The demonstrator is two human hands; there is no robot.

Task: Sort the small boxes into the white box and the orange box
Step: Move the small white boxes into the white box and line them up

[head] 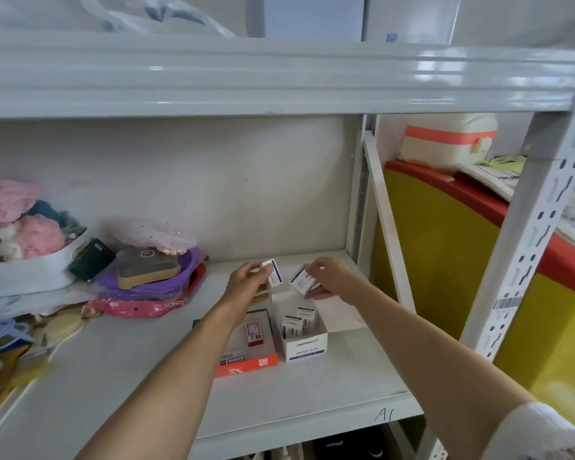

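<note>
My left hand grips a small white box with a blue stripe above the shelf. Beside it, my right hand grips another small white and blue box. Both hover just behind the open white box marked paper clips, which holds several small white boxes standing on end. To its left lies the flat orange box, partly hidden by my left forearm, with a small red and white box inside.
A purple bag with a grey pouch and a white tub of soft items crowd the shelf's left side. A yellow bin with a red lid stands right of the rack post. An upper shelf beam hangs overhead.
</note>
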